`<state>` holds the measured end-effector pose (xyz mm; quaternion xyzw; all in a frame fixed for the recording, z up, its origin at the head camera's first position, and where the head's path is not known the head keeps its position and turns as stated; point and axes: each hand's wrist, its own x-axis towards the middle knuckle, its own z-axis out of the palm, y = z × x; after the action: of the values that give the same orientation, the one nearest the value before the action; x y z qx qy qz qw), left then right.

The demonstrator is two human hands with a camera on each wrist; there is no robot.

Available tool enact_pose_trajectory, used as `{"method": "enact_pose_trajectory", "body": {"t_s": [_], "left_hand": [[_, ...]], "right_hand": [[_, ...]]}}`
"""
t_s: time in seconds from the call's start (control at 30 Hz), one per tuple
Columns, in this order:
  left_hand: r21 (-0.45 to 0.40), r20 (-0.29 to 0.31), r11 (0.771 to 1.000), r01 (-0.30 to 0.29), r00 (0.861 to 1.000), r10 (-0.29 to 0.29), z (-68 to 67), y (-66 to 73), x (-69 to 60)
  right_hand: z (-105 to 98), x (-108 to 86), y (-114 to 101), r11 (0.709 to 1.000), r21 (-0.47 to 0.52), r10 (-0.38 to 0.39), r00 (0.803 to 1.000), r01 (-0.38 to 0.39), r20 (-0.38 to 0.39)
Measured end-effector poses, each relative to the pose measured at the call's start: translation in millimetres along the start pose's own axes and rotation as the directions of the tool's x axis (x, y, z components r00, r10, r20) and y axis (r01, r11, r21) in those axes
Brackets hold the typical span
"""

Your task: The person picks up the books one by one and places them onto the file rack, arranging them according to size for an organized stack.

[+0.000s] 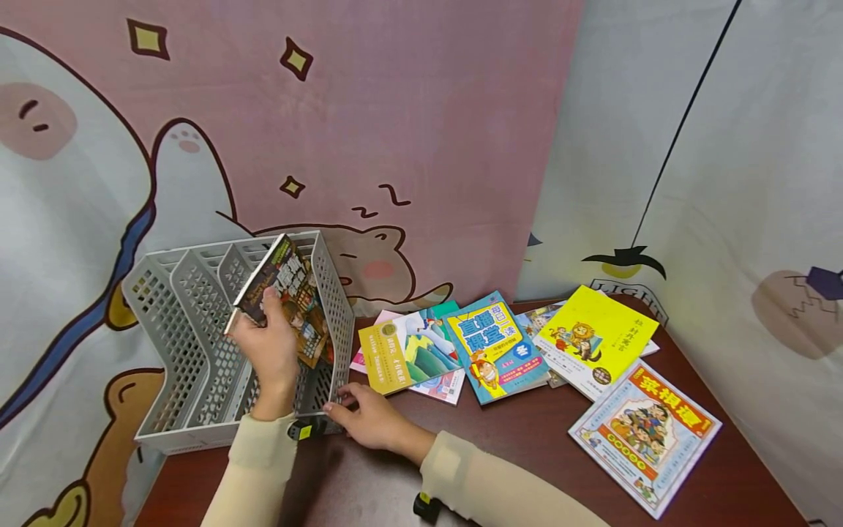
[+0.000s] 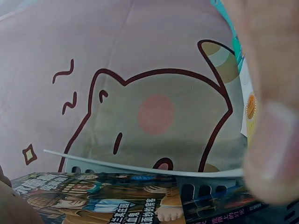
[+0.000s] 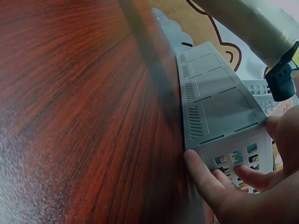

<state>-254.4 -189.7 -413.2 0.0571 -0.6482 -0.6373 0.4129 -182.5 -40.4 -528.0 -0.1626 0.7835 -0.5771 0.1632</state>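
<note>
A grey plastic magazine rack (image 1: 187,439) with several slanted compartments stands at the left of the table. My left hand (image 1: 273,359) grips a dark illustrated book (image 1: 306,296), which leans at a tilt in the rack's rightmost compartment. In the left wrist view, its cover (image 2: 117,200) lies beside another dark cover with pink lettering (image 2: 224,210), near the rack's edge. My right hand (image 1: 375,417) holds the rack's front right corner. The right wrist view shows its fingers (image 3: 205,179) against the perforated side wall and the thumb by the upper edge.
Right of the rack lie overlapping books: a yellow-and-green one (image 1: 408,348), a blue one (image 1: 497,348) and a bright yellow one (image 1: 596,337). A light-blue and red book (image 1: 645,435) lies near the table's right edge. Printed cloth (image 1: 428,132) hangs behind the dark red table (image 1: 527,454).
</note>
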Motion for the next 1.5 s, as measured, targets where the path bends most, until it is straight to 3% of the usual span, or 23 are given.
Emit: {"method": "enact_pose_trajectory", "body": {"t_s": [0.2, 0.4, 0.5, 0.6, 0.73, 0.83, 0.97, 1.07, 1.3, 1.5], "left_hand": [[0.009, 0.071, 1.0, -0.025, 0.997, 0.024, 2.8, -0.3, -7.1], [-0.032, 0.147, 0.999, 0.024, 0.989, -0.019, 6.1, -6.9, -13.1], [-0.014, 0.195, 0.998, 0.062, 0.979, -0.058, 6.7, -10.7, -15.9], [0.009, 0.262, 0.994, 0.106, 0.959, -0.105, 5.9, -14.5, -17.9], [0.063, 0.347, 0.985, 0.159, 0.922, -0.17, 5.8, -21.6, -17.9], [0.099, 0.404, 0.977, 0.19, 0.889, -0.214, 6.0, -29.2, -17.2], [0.087, 0.5, 0.967, 0.238, 0.83, -0.249, 6.0, -38.1, -17.2], [0.098, 0.533, 0.961, 0.257, 0.803, -0.269, 5.7, -41.1, -17.8], [0.142, 0.553, 0.962, 0.234, 0.787, -0.273, 5.8, -48.3, -17.4], [0.162, 0.555, 0.959, 0.231, 0.783, -0.282, 3.5, -51.3, -19.5]], "right_hand": [[-0.1, 0.8, 2.3, 1.0, -0.019, 0.001, 1.0, -0.001, 0.0], [0.8, 1.7, 3.4, 0.999, -0.039, -0.015, 1.0, 0.014, -0.011], [1.1, 2.0, 3.1, 0.999, -0.048, -0.017, 1.0, 0.016, -0.015], [1.2, 1.7, 2.3, 0.999, -0.039, -0.004, 1.0, 0.004, -0.008], [0.1, 1.8, 2.0, 1.0, -0.01, 0.013, 1.0, -0.013, 0.004], [-0.9, 2.4, 3.7, 1.0, -0.002, 0.021, 1.0, -0.021, 0.014], [-1.1, 2.7, 4.7, 1.0, -0.001, 0.027, 0.999, -0.027, 0.026], [-1.2, 2.5, 4.1, 1.0, -0.001, 0.03, 0.999, -0.03, 0.03], [-2.0, 2.4, 3.6, 0.999, -0.008, 0.032, 0.999, -0.032, 0.026], [-1.3, 2.6, 3.9, 0.999, -0.009, 0.034, 0.999, -0.034, 0.024]]}}
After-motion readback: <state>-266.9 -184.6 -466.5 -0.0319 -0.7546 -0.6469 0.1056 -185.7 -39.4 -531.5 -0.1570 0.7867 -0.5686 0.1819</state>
